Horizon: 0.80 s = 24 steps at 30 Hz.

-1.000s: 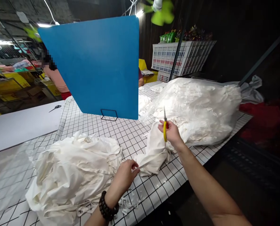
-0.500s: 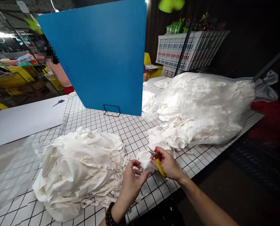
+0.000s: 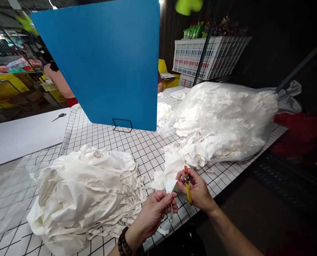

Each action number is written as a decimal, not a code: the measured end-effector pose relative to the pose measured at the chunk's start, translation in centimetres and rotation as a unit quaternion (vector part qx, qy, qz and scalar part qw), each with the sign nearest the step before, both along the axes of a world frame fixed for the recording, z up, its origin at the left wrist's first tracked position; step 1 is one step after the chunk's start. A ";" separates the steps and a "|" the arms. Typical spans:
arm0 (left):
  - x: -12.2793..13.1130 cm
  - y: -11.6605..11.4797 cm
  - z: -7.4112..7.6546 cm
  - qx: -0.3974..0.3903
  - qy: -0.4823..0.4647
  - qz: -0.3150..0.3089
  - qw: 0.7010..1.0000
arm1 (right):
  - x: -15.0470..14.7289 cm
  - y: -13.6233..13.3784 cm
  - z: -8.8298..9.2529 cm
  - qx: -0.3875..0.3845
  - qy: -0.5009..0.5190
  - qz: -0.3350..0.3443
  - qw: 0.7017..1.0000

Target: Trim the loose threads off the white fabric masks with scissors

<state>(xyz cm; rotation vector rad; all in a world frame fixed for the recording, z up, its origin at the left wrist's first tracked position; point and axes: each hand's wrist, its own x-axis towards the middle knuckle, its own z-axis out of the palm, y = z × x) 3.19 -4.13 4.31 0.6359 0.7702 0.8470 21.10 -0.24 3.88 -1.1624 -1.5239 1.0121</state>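
Observation:
Closed in a pinch, my left hand (image 3: 156,210) holds the lower tip of a white fabric piece (image 3: 171,184), and a narrow white strip hangs below the fingers. My right hand (image 3: 200,192) is wrapped round small scissors (image 3: 188,193) with yellow and red handles. Its thumb and fingertips are at the right edge of the same fabric, though I cannot tell how firmly they grip it. To the left lies a large heap of white cloth (image 3: 83,195) with many thin strips along its right side. More white cloth (image 3: 195,153) spills out just beyond my hands.
A clear plastic bag (image 3: 227,117) full of white cloth covers the table's right side. An upright blue board (image 3: 102,67) stands on the checked tablecloth (image 3: 144,151) in a wire stand. Black scissors (image 3: 59,117) lie on a white sheet (image 3: 27,135). Behind the board are two people, partly hidden.
My left hand has closed from loosely curled fingers onto the fabric tip. The scissors have turned from pointing left to nearly upright in my right hand. The view has shifted slightly.

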 end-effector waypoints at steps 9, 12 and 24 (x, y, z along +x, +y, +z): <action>-0.7 1.0 1.0 0.295 0.247 0.090 0.919 | -0.3 -1.3 0.0 -0.086 0.059 0.024 0.994; -0.2 1.2 1.0 0.252 0.158 0.036 0.954 | -0.1 -1.5 0.3 -0.113 0.068 0.047 0.990; 0.2 1.6 0.8 0.331 0.214 0.005 0.919 | 4.0 -3.7 5.5 -0.050 -0.320 0.042 0.945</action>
